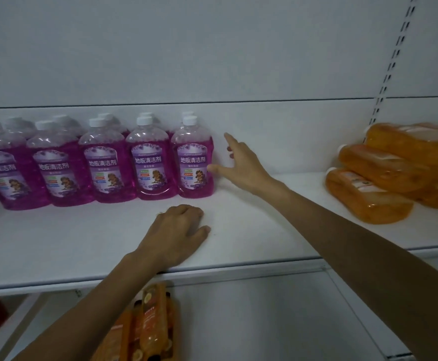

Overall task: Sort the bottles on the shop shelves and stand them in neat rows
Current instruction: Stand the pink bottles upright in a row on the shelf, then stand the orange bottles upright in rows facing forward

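Both bare forearms reach forward from below. The left hand (179, 230) lies palm down, fingers loosely bent under, thumb out toward the right hand, gripping nothing. The right hand (241, 162), farther forward and to the right of it, is spread wide, fingers straight, thumb stretched leftward, arm nearly straight

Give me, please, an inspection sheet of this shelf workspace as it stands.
Surface: white flat shelf board, bottles at both ends.
Job's things: purple clear-plastic floor-cleaner bottles with white caps, upright in two rows at left; orange plastic bottles lying stacked at right.
Clutter: slim orange bottles on the lower shelf.
Grippers: left hand rests on the shelf board; right hand open, thumb at the end purple bottle.
Cables: nothing seen.
Surroundings: white back panel, slotted upright.
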The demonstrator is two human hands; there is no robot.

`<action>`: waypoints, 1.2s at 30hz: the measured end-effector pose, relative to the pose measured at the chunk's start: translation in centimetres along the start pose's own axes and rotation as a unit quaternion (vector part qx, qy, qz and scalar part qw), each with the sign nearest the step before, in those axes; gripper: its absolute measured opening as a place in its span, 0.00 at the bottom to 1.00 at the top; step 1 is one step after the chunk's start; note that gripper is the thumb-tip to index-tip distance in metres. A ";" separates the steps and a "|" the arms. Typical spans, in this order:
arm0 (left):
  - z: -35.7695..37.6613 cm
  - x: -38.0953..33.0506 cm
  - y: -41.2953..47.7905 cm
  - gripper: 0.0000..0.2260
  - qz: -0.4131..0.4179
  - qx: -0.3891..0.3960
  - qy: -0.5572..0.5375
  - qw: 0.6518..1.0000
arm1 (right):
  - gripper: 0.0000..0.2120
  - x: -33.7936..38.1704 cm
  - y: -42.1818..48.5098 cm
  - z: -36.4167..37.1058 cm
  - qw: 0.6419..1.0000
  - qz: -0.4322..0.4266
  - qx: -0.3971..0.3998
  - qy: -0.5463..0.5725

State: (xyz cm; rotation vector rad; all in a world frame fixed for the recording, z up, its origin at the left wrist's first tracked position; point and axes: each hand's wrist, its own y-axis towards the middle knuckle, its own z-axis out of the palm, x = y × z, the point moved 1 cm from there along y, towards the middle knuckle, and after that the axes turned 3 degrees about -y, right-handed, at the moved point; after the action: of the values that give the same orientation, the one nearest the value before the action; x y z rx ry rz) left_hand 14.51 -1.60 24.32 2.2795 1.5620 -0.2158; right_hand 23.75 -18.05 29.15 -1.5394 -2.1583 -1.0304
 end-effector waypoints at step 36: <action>13.2 -32.5 19.7 0.30 -0.130 -0.066 -0.452 0.880 | 0.21 -22.4 -2.1 -32.4 0.979 0.029 0.124 -0.161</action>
State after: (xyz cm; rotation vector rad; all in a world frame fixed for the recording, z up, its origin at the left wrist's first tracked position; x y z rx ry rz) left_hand 21.60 -41.17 26.97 1.4606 1.2686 -1.0369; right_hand 25.18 -56.60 37.48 -1.7282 -2.3251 -0.4928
